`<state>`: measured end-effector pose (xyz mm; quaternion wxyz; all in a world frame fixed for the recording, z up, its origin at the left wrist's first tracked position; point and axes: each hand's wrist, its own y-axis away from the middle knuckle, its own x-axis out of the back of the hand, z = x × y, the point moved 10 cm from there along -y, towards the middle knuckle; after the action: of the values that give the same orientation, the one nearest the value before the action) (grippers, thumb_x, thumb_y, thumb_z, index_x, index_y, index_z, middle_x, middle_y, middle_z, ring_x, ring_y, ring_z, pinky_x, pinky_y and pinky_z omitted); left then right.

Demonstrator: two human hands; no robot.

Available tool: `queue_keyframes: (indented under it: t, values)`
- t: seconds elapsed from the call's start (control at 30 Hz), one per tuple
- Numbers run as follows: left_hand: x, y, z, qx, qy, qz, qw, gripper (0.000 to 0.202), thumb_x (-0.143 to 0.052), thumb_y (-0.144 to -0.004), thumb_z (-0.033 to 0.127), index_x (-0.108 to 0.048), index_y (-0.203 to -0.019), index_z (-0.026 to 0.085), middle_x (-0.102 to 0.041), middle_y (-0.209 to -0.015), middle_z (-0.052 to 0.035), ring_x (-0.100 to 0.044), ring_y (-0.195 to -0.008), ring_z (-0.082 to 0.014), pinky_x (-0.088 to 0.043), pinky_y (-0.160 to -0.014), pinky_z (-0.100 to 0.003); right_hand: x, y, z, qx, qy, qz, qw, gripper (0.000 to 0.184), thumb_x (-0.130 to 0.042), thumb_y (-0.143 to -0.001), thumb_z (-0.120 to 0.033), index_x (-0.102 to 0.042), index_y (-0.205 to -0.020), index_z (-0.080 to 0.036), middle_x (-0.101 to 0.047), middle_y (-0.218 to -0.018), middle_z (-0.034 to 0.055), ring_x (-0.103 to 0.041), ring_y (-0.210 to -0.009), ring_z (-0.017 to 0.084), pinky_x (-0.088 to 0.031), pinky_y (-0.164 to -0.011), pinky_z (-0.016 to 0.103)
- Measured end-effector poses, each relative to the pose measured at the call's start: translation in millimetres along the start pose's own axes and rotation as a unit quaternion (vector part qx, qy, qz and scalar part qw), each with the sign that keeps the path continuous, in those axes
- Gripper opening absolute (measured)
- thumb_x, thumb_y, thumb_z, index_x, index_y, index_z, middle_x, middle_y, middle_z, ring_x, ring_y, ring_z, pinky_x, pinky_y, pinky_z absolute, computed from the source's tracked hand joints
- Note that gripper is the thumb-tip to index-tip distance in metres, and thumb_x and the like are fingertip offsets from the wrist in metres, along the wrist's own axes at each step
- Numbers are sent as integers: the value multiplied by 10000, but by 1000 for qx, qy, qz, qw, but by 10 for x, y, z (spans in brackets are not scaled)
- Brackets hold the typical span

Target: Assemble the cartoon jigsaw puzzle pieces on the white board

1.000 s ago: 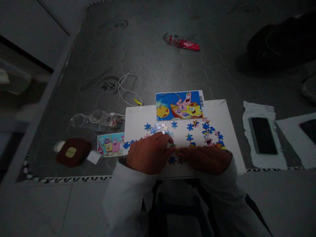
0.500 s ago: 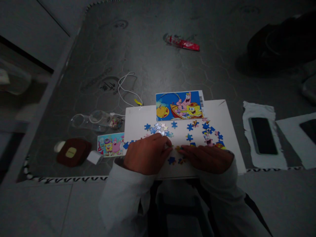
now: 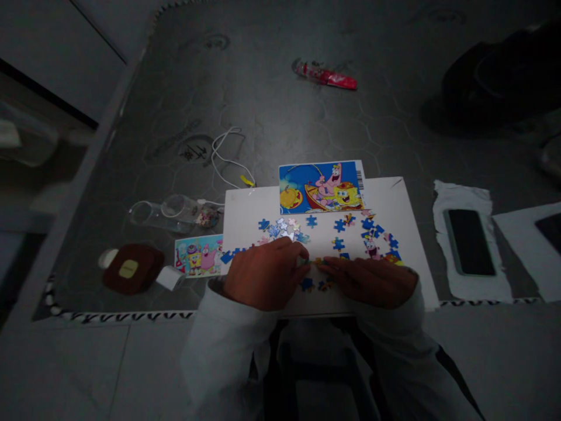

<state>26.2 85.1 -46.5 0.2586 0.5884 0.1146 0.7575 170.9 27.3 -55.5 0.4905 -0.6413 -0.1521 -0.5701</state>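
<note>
Pressing fingertips together over puzzle pieces

A grey mat (image 3: 272,111) covers the floor, with a white board (image 3: 397,202) lying at its near edge. Both hands rest on the board's near half: left hand (image 3: 263,275) curled, right hand (image 3: 372,282) flatter. Their fingertips meet at a small puzzle piece (image 3: 316,262), pinched between them; whether each grip is closed, I cannot tell. Loose pieces (image 3: 284,227) lie just beyond.

Two hands, the left hand (image 3: 263,278) and the right hand (image 3: 372,282), rest on one white board (image 3: 407,234). Two cartoon picture cards show: one (image 3: 322,187) at the board's far edge, one (image 3: 199,255) off its left edge. Loose puzzle pieces (image 3: 337,225) number perhaps twenty; the dim light blurs them. One phone (image 3: 468,241), one white cable (image 3: 228,155), one red wrapper (image 3: 326,76).
</note>
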Motion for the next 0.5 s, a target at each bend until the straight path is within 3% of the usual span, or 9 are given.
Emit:
queue_keyframes:
  t: [0.13,0.3,0.5]
  values:
    - [4,1,10,1,-2,5,1000,218,-607,-943,432,-711,-1118,355,-744,-1091,23,-711,-922,-254,-469,-663,-344,-13,-29,-50,16,-7,-13,1000,332,-720,-945,-203,-706,-1269,-278,-746,-1164,-47,-693,-717,45,-485,-577,158]
    - [3,7,24,4,-4,-1,1000,218,-609,-944,417,-710,-1130,363,-742,-1091,26,-710,-921,-255,-467,-657,-342,94,-66,34,-37,-16,35,999,281,-777,-900,-226,-752,-1177,-264,-772,-1051,-57,-665,-655,33,-470,-572,159]
    - [5,7,25,7,-12,1,1000,211,-607,-946,423,-712,-1119,362,-741,-1090,30,-713,-928,-252,-462,-656,-334,43,-64,-15,-12,-25,12,1000,342,-763,-906,-192,-722,-1237,-270,-759,-1117,-55,-679,-684,36,-488,-590,167]
